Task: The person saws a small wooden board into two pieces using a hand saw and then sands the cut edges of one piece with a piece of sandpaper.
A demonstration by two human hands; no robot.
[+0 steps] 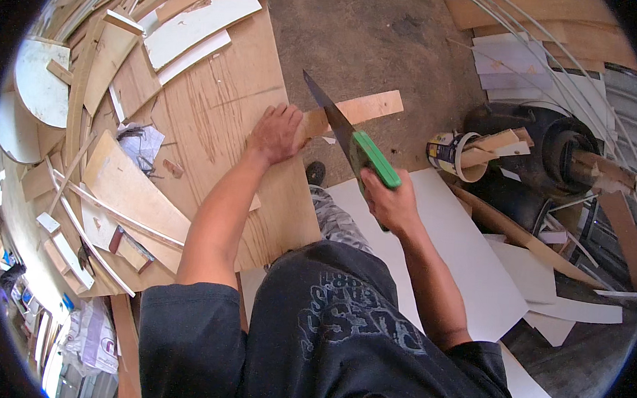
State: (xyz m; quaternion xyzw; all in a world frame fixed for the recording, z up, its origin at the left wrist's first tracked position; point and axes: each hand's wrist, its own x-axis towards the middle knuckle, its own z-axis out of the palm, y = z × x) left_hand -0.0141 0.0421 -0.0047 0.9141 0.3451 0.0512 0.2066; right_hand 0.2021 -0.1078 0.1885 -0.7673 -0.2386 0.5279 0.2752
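A narrow wooden strip [372, 107] sticks out past the right edge of the plywood tabletop [214, 121]. My left hand [277, 133] presses on its near end at that edge, fingers curled over it. In my right hand [390, 198] is a handsaw [373, 159] with a green handle, fingers wrapped round the grip. The dark blade slants up and to the left across the strip, just off the table edge and right of my left hand. How deep its teeth sit in the wood cannot be made out.
Offcuts and white boards [198, 28] pile up on the table's left side. A large white sheet [431, 241] lies below on the right. Beyond it stand a bucket [447, 154] of wood scraps and a black barrel-like object [551, 150]. My shoe [315, 173] shows beside the table.
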